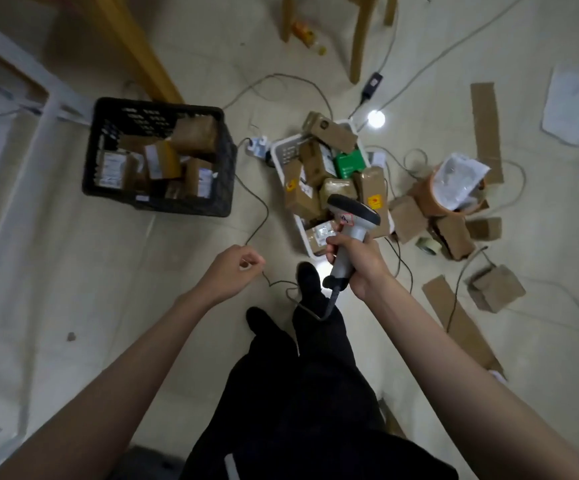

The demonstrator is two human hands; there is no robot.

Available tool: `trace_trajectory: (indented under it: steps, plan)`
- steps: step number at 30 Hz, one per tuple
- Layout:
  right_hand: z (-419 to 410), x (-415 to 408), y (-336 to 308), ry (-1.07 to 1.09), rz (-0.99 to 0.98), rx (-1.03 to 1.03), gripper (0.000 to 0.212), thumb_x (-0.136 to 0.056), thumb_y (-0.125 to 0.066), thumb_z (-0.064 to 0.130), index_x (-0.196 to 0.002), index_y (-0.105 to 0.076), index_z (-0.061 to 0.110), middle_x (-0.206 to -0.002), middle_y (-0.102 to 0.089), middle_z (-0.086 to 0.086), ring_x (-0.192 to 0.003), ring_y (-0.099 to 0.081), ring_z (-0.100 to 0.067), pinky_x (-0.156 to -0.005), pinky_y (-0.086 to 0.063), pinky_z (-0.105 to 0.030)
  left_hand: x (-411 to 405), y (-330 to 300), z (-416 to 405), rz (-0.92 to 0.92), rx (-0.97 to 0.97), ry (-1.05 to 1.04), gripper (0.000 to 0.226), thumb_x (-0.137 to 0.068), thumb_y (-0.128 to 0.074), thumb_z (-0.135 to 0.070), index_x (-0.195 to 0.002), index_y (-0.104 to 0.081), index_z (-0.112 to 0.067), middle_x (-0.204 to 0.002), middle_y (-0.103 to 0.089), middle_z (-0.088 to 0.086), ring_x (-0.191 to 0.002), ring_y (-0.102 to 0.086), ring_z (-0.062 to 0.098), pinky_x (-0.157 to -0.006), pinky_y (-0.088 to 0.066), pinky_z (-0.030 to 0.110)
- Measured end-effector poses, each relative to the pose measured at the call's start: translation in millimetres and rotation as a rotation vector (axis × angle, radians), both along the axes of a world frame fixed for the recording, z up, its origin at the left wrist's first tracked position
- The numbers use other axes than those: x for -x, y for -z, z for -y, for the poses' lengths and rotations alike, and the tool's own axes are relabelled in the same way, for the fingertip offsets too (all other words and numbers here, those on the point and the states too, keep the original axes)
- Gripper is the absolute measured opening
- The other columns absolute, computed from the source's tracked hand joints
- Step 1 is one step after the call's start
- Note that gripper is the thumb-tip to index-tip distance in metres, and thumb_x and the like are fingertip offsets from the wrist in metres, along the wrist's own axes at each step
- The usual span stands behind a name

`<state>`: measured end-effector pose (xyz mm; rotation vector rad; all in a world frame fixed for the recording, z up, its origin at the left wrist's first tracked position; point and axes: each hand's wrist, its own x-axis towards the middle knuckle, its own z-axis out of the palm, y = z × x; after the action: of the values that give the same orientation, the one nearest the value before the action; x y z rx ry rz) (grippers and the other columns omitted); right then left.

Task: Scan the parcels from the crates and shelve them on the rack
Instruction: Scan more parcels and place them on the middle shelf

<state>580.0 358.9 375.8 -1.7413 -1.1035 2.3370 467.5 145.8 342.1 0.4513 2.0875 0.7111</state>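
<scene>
- Your right hand (354,261) is wrapped around the handle of the grey handheld barcode scanner (348,233); its dark head points up the frame, over the lower edge of the white crate.
- Your left hand (234,273) pinches the thin black scanner cable (258,216) between curled fingertips, just left of centre.
- The white plastic crate (279,157) sits right of centre, heaped with brown cardboard parcels (310,192); several carry white labels and yellow-red stickers, and one green box (350,164) lies among them. The top parcel overhangs the crate's upper rim.
- The black lattice plastic crate (158,202) sits in the upper left of centre, holding more brown taped parcels (163,161) with white labels, all below or near its rim.
- The white metal rack frame (21,74) runs along the left edge of the frame.
- Bare floor lies between the two crates and across the left middle, crossed only by the cable.
- To the right the floor is crowded: loose brown boxes (495,289), flat cardboard strips (485,129), an orange bucket (444,199) with a plastic bag, and trailing grey wires.
- Wooden furniture legs (360,39) stand along the top.
</scene>
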Motion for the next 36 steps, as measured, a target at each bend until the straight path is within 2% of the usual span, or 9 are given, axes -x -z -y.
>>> trace_trajectory:
  steps: [4, 9, 14, 18, 24, 26, 28, 32, 36]
  plan:
    - [-54.8, -25.8, 30.1, 0.091, 0.067, 0.026, 0.022, -0.088, -0.059, -0.011, -0.104, -0.056, 0.005, -0.075, -0.056, -0.009, -0.059, -0.052, -0.015, -0.056, -0.051, -0.022, 6.0, 25.9, -75.9, 0.040, 0.017, 0.100, 0.007, -0.094, -0.065, -0.017, -0.093, -0.071, -0.022, -0.101, -0.067, -0.004, -0.092, -0.062, 0.009, -0.079, -0.048, 0.024]
    - [-121.1, -42.5, 85.9, 0.201, 0.104, 0.042, 0.023, -0.088, -0.061, -0.011, -0.103, -0.059, 0.007, -0.082, -0.057, -0.011, -0.059, -0.053, -0.015, -0.055, -0.052, -0.022, 20.3, 76.5, -182.0, 0.083, 0.029, 0.204, 0.006, -0.096, -0.063, -0.021, -0.093, -0.068, -0.021, -0.096, -0.065, -0.009, -0.088, -0.060, 0.006, -0.068, -0.043, 0.017]
    - [-172.0, -53.6, 161.8, 0.284, 0.139, 0.077, 0.024, -0.089, -0.060, -0.010, -0.105, -0.061, 0.008, -0.083, -0.059, -0.010, -0.063, -0.056, -0.016, -0.062, -0.054, -0.024, 30.9, 148.1, -274.2, 0.139, 0.074, 0.231, 0.011, -0.095, -0.064, -0.020, -0.104, -0.068, -0.015, -0.096, -0.065, -0.007, -0.092, -0.062, 0.011, -0.073, -0.048, 0.026]
    - [-197.1, -58.7, 230.8, 0.343, 0.173, 0.118, 0.026, -0.089, -0.061, -0.009, -0.109, -0.059, 0.006, -0.089, -0.061, -0.013, -0.068, -0.059, -0.018, -0.067, -0.057, -0.026, 35.3, 207.1, -325.9, 0.145, 0.107, 0.269, 0.020, -0.097, -0.063, -0.022, -0.117, -0.063, -0.018, -0.105, -0.063, -0.003, -0.091, -0.061, 0.008, -0.065, -0.049, 0.020]
    - [-211.8, -65.6, 325.5, 0.383, 0.199, 0.190, 0.026, -0.088, -0.062, -0.006, -0.110, -0.062, 0.007, -0.104, -0.064, -0.011, -0.095, -0.061, -0.025, -0.086, -0.061, -0.039, 44.3, 286.0, -378.1, 0.062, 0.098, 0.250, 0.039, -0.094, -0.064, -0.016, -0.131, -0.054, -0.019, -0.118, -0.056, 0.000, -0.104, -0.058, 0.012, -0.091, -0.047, 0.032]
    - [-216.1, -66.1, 352.3, 0.385, 0.186, 0.182, 0.028, -0.089, -0.060, -0.006, -0.113, -0.061, 0.008, -0.098, -0.063, -0.005, -0.093, -0.059, -0.022, -0.092, -0.059, -0.045, 47.4, 309.0, -392.9, 0.030, 0.114, 0.255, 0.054, -0.093, -0.066, -0.022, -0.143, -0.046, -0.018, -0.141, -0.045, 0.006, -0.125, -0.051, 0.019, -0.103, -0.045, 0.034]
    - [-221.5, -64.9, 375.5, 0.379, 0.169, 0.158, 0.028, -0.090, -0.060, -0.004, -0.115, -0.060, 0.010, -0.098, -0.064, -0.002, -0.093, -0.058, -0.020, -0.097, -0.056, -0.048, 51.9, 330.0, -407.3, -0.024, 0.108, 0.282, 0.068, -0.092, -0.069, -0.030, -0.151, -0.038, -0.018, -0.153, -0.034, 0.008, -0.139, -0.038, 0.022, -0.113, -0.037, 0.034]
    - [-229.0, -61.4, 412.9, 0.371, 0.150, 0.118, 0.027, -0.093, -0.061, 0.002, -0.116, -0.059, 0.014, -0.105, -0.063, -0.004, -0.093, -0.058, -0.020, -0.083, -0.052, -0.041, 57.3, 370.3, -430.0, -0.079, 0.097, 0.365, 0.083, -0.093, -0.068, -0.032, -0.159, -0.021, -0.015, -0.163, -0.021, 0.008, -0.150, -0.023, 0.025, -0.122, -0.024, 0.038]
    - [-231.8, -53.2, 439.4, 0.405, 0.127, 0.105, 0.025, -0.093, -0.059, -0.001, -0.113, -0.058, 0.013, -0.101, -0.062, -0.004, -0.083, -0.059, -0.017, -0.067, -0.050, -0.030, 55.9, 396.2, -433.9, -0.059, 0.111, 0.370, 0.091, -0.091, -0.071, -0.035, -0.161, -0.014, -0.019, -0.167, -0.015, 0.007, -0.152, -0.018, 0.026, -0.123, -0.023, 0.044]
